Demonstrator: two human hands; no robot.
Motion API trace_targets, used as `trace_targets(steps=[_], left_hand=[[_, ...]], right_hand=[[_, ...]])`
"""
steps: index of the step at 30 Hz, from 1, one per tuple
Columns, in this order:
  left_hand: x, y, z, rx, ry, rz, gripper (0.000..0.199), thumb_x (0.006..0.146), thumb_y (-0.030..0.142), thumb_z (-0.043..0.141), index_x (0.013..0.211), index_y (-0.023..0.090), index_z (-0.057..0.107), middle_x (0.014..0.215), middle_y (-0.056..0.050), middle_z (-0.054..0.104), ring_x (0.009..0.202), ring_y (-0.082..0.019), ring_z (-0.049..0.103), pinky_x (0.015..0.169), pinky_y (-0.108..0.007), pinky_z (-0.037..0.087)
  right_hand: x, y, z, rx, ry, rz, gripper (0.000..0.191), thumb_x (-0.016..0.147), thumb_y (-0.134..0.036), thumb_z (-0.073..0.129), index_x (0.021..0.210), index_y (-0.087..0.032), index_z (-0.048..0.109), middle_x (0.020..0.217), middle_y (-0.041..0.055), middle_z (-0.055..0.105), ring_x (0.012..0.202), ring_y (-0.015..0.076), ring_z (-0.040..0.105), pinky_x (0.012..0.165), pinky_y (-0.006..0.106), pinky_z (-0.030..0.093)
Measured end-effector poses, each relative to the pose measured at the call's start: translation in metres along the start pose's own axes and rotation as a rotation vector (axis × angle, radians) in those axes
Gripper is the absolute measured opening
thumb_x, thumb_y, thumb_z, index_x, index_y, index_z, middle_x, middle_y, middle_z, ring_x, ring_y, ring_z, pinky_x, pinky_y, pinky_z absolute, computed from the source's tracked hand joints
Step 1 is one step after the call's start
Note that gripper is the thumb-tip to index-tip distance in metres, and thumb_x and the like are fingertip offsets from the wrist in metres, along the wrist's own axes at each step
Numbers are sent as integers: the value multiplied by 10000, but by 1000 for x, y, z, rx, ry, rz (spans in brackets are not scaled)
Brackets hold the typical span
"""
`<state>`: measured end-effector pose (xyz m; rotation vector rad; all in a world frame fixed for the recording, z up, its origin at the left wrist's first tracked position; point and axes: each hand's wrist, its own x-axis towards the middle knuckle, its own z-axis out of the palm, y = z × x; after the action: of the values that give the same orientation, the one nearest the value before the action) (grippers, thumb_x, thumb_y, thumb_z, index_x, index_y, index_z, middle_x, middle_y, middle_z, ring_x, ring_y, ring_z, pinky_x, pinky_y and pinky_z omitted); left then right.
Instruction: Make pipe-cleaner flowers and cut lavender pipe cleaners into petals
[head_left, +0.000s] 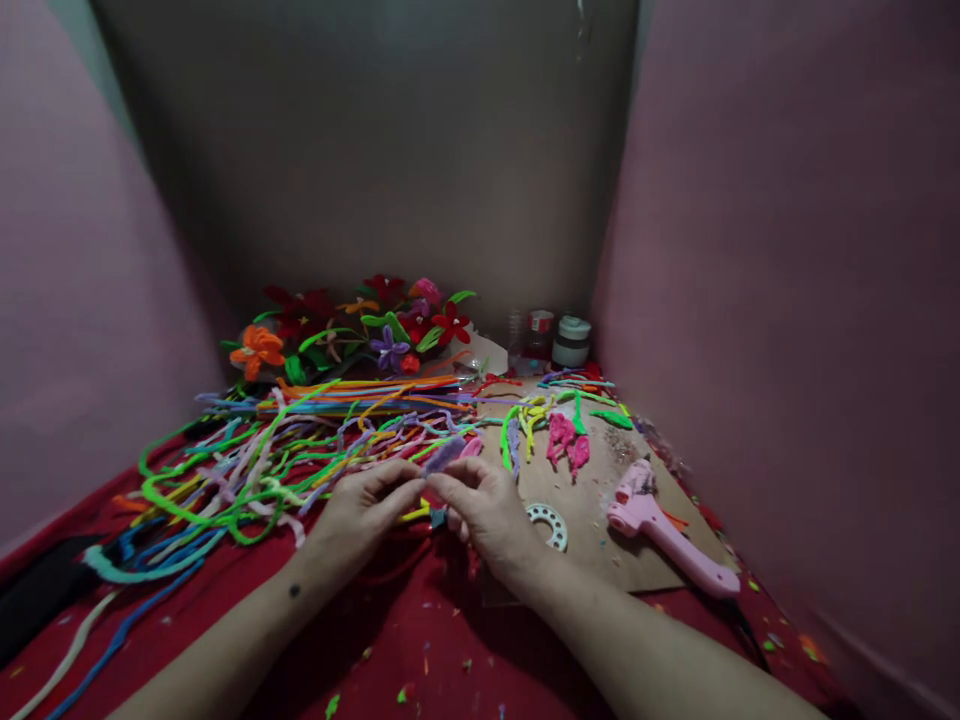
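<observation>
Both hands meet at the middle of the work surface, fingertips almost touching. My left hand point(379, 500) pinches the lower end of a purple fuzzy pipe cleaner piece point(444, 456), which sticks up between the hands. Closed beside it, my right hand point(484, 505) pinches at the same end with thumb and forefinger. A pink fuzzy loop point(471, 448) shows just behind the right fingers; whether it joins the purple piece I cannot tell. The exact point of grip is hidden by the fingertips.
Loose pipe cleaners point(247, 470) heap on the left. Finished pipe cleaner flowers point(386, 345) stand at the back. A wooden board point(585, 550) on the right carries a pink glue gun point(675, 545), a white ring with holes point(551, 525) and pink petals point(568, 443). Jars point(571, 342) stand behind.
</observation>
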<state>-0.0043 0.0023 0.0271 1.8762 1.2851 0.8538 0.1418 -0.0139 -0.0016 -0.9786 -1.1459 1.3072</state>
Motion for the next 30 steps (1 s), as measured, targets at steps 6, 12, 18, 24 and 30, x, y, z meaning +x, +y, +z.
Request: trace_targets(steps=[6,12,18,24,30], left_hand=[[25,32,-5,-17,-26,-51,264,652,410,602,697,150,609,665,6,550,625,-119,479,554,-206,374],[61,60,40,-133,-226,-137,260,643,360,605,551,135,515,442,52,424,388,-50,331,402,-199,240],[98,41,76,-140,-302,-256,246,581,317,637,495,149,480,367,50,427,312,-62,342,345,-210,246],[97,27,80,-130,-301,-293,252,593,330,632,529,159,458,385,63,441,290,-52,330,318,-203,259],[90,24,76,-40,-295,-279,228,637,315,580,528,167,445,374,63,441,251,-68,341,285,-205,224]], right_hand=[[-19,-2,5,-478,-236,-307,314,710,-358,585,493,-132,563,443,-54,384,451,51,348,438,193,253],[-25,-2,5,-760,-331,-424,338,736,-363,540,491,-142,616,377,-39,404,427,64,285,419,208,222],[-24,-2,2,-810,-413,-474,304,734,-400,527,584,-168,653,445,-24,515,435,73,351,436,197,261],[-22,2,3,-852,-402,-546,323,740,-419,510,567,-179,639,471,-12,554,458,91,408,448,210,262],[-21,8,3,-840,-397,-552,304,748,-405,521,598,-174,650,524,3,596,481,98,453,475,218,284]])
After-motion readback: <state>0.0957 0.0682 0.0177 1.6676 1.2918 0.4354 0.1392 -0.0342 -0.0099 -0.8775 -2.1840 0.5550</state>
